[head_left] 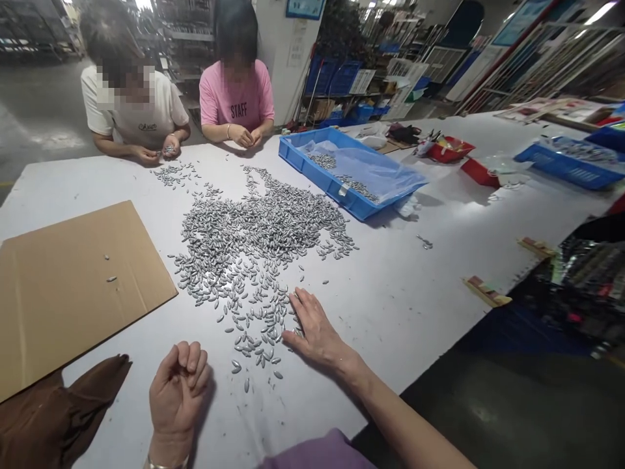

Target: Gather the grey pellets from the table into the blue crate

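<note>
A wide heap of small grey oval metal pieces point(258, 234) is spread over the white table point(390, 293). My right hand point(312, 329) lies flat on the table with fingers stretched out, touching the near edge of the heap. My left hand point(178, 391) rests on the table near the front edge, palm up, fingers curled in; what they hold, if anything, is hidden. A few loose pieces point(254, 355) lie between my hands.
A brown cardboard sheet point(73, 286) lies at left with two pieces on it. A blue tray point(349, 169) lined with plastic holds more pieces. Two people sit at the far side, hands point(161, 150) on pieces. Red trays point(449, 150) and another blue tray point(569, 163) stand at right.
</note>
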The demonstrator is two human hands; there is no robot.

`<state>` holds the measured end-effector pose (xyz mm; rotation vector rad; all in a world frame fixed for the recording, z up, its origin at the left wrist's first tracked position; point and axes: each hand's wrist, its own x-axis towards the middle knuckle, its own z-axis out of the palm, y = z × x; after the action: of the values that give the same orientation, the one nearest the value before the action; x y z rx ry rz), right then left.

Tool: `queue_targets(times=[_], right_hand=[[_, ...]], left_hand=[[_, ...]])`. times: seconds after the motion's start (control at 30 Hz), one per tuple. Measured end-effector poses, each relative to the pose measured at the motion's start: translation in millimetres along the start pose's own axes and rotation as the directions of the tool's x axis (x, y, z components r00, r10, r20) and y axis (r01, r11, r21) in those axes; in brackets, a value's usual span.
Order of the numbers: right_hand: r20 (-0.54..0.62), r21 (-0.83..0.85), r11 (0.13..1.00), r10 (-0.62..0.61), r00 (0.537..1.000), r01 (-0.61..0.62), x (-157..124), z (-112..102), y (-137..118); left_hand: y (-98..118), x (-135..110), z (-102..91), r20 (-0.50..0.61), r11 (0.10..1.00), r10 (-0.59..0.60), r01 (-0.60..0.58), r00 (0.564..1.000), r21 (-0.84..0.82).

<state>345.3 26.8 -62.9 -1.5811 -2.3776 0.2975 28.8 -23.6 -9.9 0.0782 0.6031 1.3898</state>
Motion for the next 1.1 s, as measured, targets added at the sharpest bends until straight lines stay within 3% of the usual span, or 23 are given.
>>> queue_targets(times=[0.17, 0.27, 0.33, 0.53, 0.63, 0.73, 0.83, 0.97, 1.1], right_hand=[[0.093, 0.047, 0.991, -0.127, 0.988, 0.123, 2.3, 2.7, -45.5], [0.159, 0.120, 0.960, -0.270, 0.950, 0.253, -2.8, -1.7, -77.5], [0.198, 0.190, 0.912, -0.398, 0.896, 0.363, -7.3, -5.6, -96.5], [0.174, 0.287, 0.684, -0.725, 0.666, 0.670, -8.6, -1.8, -145.2], [0.153, 0.251, 0.625, -0.779, 0.608, 0.739, 1.7, 10.5, -165.0], [0.178, 0.201, 0.670, -0.743, 0.646, 0.715, 15.2, 19.5, -175.4], [0.228, 0.158, 0.783, -0.622, 0.749, 0.602, 23.1, 16.8, -168.8], [0.162, 0.113, 0.930, -0.364, 0.917, 0.349, 12.9, 0.1, -129.8], [0.038, 0.057, 0.978, -0.201, 0.979, 0.199, -17.2, -5.6, -83.7]], left_hand=[[9.1, 0.4, -0.4, -0.026, 0.998, 0.067, -0.067, 0.997, -0.005], [9.3, 0.5, -0.1, -0.023, 0.997, 0.078, -0.079, 0.997, -0.022], [10.5, -0.5, 0.4, -0.017, 0.995, 0.093, -0.094, 0.995, -0.028], [25.5, -6.7, 0.9, -0.004, 0.986, 0.165, -0.165, 0.986, -0.027], [33.8, -8.6, 0.1, 0.014, 0.979, 0.202, -0.201, 0.979, -0.016], [37.2, -9.3, -0.1, 0.017, 0.975, 0.221, -0.220, 0.975, -0.015], [35.5, -9.5, 1.1, -0.009, 0.978, 0.206, -0.206, 0.979, -0.035], [30.2, -9.5, 2.8, -0.031, 0.982, 0.172, -0.173, 0.985, -0.070], [24.8, -8.4, 2.7, -0.015, 0.985, 0.153, -0.154, 0.988, -0.083]])
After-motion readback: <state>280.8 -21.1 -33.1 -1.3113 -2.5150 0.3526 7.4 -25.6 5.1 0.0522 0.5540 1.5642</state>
